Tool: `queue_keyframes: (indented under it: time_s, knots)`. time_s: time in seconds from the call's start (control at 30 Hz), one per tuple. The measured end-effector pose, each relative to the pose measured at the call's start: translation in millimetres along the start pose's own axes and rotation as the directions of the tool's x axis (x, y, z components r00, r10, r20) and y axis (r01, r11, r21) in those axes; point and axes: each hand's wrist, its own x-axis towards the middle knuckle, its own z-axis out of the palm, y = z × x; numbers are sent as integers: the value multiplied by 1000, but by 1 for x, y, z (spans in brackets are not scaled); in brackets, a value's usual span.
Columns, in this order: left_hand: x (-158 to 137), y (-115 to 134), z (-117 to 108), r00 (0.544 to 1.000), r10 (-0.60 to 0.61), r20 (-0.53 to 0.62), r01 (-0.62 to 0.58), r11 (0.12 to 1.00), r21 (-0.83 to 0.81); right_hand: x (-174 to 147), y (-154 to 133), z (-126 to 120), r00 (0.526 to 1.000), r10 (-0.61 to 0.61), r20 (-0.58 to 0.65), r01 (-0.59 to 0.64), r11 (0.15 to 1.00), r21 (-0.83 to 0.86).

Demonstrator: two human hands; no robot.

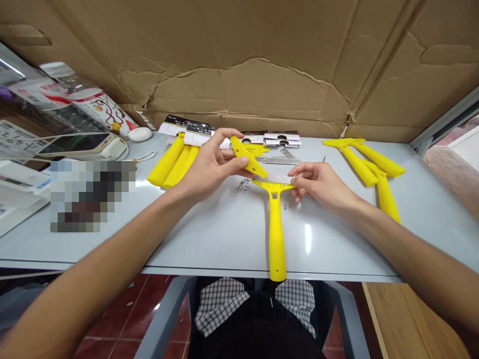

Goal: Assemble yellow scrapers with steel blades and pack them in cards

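Note:
My left hand (210,167) is closed, pinching a yellow plastic cover strip (249,157) with holes in it. That strip is tilted above the left end of a thin flat metal blade (275,174). The blade lies at the wide head of a yellow T-shaped scraper handle (277,234), which points toward me. Fingertips of my right hand (314,183) are pinched at the blade's right end, beside the handle's head. A cluster of small screws and nuts (243,185) sits left of the head. One small screw (285,207) lies right of the handle's neck.
More yellow handles (387,192) lie at the right; others (175,162) rest under printed cards (196,134) at the left. Metal blades (280,160) and yellow strips lie behind my hands. A phone (80,145) and a bottle (93,102) stand left. Cardboard (239,60) backs the table.

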Motion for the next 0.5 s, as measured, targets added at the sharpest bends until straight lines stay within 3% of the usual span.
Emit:
queue_keyframes:
  time_s: [0.27,0.4,0.5]
  knots:
    - [-11,-11,23,998,57,39,-56,998,-13,-1,-3,1,1000,6,-8,-6,1000,-25]
    - [-17,-7,30,990,132,-48,-130,990,46,0,-4,1,1000,17,-2,-17,1000,-16]
    - [-17,-5,29,985,134,-108,-121,986,117,0,-4,1,1000,19,-3,-19,1000,-17]
